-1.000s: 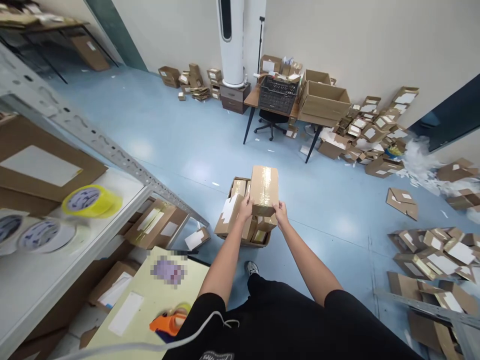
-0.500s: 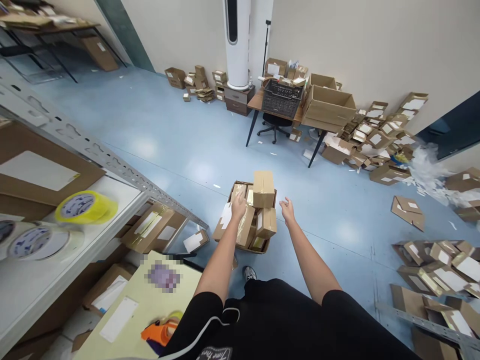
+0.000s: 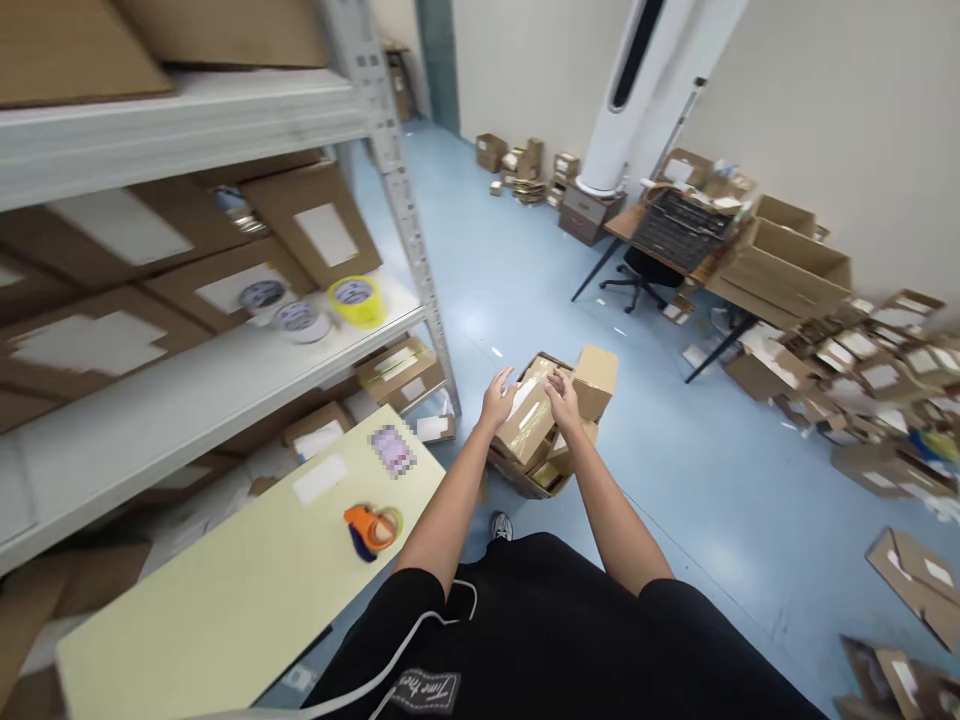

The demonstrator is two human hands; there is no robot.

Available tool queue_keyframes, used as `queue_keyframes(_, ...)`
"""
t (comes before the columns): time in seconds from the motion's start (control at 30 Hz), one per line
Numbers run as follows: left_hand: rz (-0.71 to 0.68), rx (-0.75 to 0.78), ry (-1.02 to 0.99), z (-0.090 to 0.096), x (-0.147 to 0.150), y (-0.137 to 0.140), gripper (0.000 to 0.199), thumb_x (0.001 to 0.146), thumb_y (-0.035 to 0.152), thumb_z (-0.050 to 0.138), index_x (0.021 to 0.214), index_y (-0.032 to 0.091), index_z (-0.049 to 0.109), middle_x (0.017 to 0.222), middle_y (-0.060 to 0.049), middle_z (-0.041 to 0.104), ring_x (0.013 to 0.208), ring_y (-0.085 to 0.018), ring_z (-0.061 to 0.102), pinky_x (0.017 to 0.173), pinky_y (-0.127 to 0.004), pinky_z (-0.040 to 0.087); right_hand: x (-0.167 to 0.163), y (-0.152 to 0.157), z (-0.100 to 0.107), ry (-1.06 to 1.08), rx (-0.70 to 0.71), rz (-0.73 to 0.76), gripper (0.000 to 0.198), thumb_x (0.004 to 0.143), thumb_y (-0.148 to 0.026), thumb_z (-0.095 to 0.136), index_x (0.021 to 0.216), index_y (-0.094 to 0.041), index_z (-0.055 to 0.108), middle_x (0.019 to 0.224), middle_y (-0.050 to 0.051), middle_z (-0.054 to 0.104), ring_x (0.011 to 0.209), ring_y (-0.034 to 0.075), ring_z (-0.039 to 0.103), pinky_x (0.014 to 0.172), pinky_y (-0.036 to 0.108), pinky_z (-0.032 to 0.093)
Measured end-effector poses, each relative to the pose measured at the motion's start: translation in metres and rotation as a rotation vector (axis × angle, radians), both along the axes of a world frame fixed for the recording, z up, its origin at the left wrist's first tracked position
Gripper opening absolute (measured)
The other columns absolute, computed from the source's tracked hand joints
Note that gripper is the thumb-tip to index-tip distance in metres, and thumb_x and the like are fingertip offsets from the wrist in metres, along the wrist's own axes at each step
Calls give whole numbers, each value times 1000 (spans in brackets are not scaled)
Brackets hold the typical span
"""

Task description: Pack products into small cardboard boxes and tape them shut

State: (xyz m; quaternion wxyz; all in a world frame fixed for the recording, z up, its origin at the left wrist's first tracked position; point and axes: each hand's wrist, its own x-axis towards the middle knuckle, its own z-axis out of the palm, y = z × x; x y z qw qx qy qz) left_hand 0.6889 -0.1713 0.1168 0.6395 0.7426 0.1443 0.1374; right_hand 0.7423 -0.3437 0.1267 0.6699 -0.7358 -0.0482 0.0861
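Note:
A large open carton (image 3: 525,484) stands on the floor in front of me, filled with smaller brown boxes. Across its top lies a long taped box (image 3: 529,420) with shiny clear tape. My left hand (image 3: 496,402) is over the left edge of this box, fingers apart and slightly curved. Above its right side is my right hand (image 3: 562,398), also with parted, bent fingers. Whether either hand touches the cardboard I cannot tell. A plain cube-shaped box (image 3: 596,382) sits on the carton's right side, just beyond my right hand.
To the left, a pale yellow table (image 3: 247,570) carries an orange tape dispenser (image 3: 371,527). A metal shelf (image 3: 300,370) behind it holds cartons and tape rolls (image 3: 357,302). Far right are a desk (image 3: 626,222) with a black crate (image 3: 679,228) and heaped boxes (image 3: 881,365).
The view has swung left, bringing more of the shelf and yellow table into sight. My right hand has come inward from beside the carton to over it, closer to my left hand.

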Motion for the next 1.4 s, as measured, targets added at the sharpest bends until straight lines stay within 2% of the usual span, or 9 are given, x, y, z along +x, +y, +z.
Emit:
queue_keyframes(0.27,239,9,33,-11,-158,95,53,98,33,58,150,23,58,160,-11,51,149,-29,46,119,-46,44,-114,137,-4,-40,-1,338,67,87,-65,64,139,-22,63,147,15,63,137,30,57,114,47,46)
queue_keyframes(0.43,394,-13,81,-19,-272,144,55,98,30,56,152,20,56,161,-12,51,149,-29,47,122,-46,41,-204,208,-17,-10,-23,450,71,85,-61,66,144,-23,59,147,14,62,135,31,57,112,48,48)
queue_keyframes(0.6,506,-57,132,-33,-389,180,55,100,34,57,154,24,53,163,-8,48,150,-28,45,123,-45,38,-296,250,-52,-17,-145,480,65,85,-57,63,139,-20,63,150,15,59,136,31,55,113,47,46)
queue_keyframes(0.77,594,-118,209,-56,-480,197,56,99,40,61,152,25,55,161,-10,50,147,-30,48,121,-45,41,-362,269,-99,-1,-427,524,55,82,-49,67,129,-20,68,142,14,66,135,29,58,117,45,41)
queue_keyframes(0.87,637,-151,256,-68,-516,194,52,99,36,60,149,22,58,155,-14,57,139,-29,57,117,-44,45,-383,272,-121,68,-651,578,37,83,-42,69,112,-19,74,122,14,75,126,30,64,109,41,47)
queue_keyframes(1.0,645,-158,346,-84,-549,184,47,98,32,59,143,20,62,140,-14,68,123,-26,68,111,-42,50,-407,273,-145,144,-794,614,22,85,-35,71,93,-15,75,103,17,77,117,34,68,102,38,49)
queue_keyframes(1.07,627,-159,397,-92,-560,177,44,97,31,60,140,20,65,135,-14,71,118,-25,70,108,-41,52,-420,272,-156,168,-846,620,26,87,-34,71,101,-13,74,110,19,75,122,35,65,104,37,47)
queue_keyframes(1.23,564,-208,444,-108,-576,163,37,96,28,59,129,17,71,124,-13,77,109,-23,74,103,-39,56,-444,270,-174,107,-1143,646,48,93,-36,68,129,-6,60,132,27,65,127,35,61,106,41,46)
queue_keyframes(1.4,518,-286,418,-105,-577,170,32,93,29,63,120,16,74,115,-13,79,102,-23,76,100,-41,57,-435,262,-172,49,-1132,667,37,94,-23,62,124,-2,58,119,29,68,116,33,64,98,39,49)
